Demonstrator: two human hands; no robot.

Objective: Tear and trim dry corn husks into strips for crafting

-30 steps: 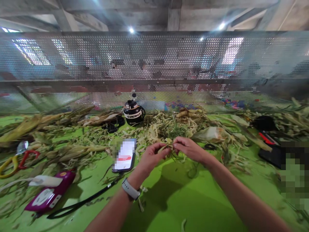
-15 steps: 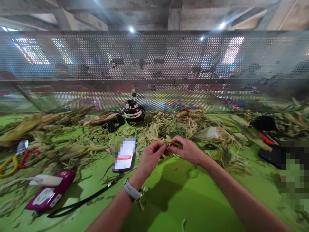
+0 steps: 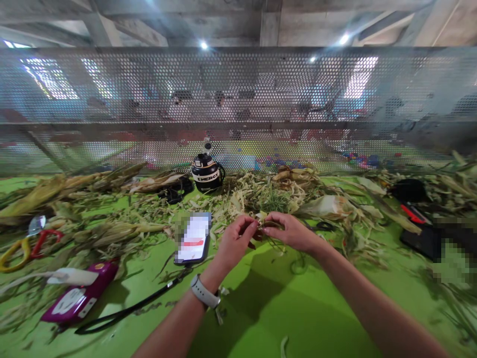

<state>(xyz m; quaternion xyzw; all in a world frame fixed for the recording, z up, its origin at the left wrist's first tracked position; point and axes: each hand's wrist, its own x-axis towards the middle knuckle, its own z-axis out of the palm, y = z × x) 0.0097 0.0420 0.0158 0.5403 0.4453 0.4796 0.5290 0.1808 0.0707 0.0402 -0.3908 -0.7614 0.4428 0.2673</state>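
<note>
In the middle of the head view my left hand (image 3: 237, 237) and my right hand (image 3: 289, 231) meet fingertip to fingertip, both closed in a pinch. Between them is a small piece of corn husk (image 3: 262, 216), pale yellow-green; most of it is covered by my fingers. A grey watch band circles my left wrist. Just beyond my fingers lies a heap of shredded corn husk (image 3: 246, 196) with a tuft of thin green strands (image 3: 275, 200). A lit phone (image 3: 195, 237) rests to the left of my left hand.
Dry husks (image 3: 108, 233) spread across the green table (image 3: 283, 308). At left are a purple device (image 3: 80, 293) with a white plug, and scissors (image 3: 17, 256) with yellow and red handles. A black jar (image 3: 206, 174) stands before a perforated metal screen (image 3: 238, 84). A red-and-black tool (image 3: 413, 214) lies right.
Both hands stay together over the same spot with only small finger shifts. The whole view has moved very slightly.
</note>
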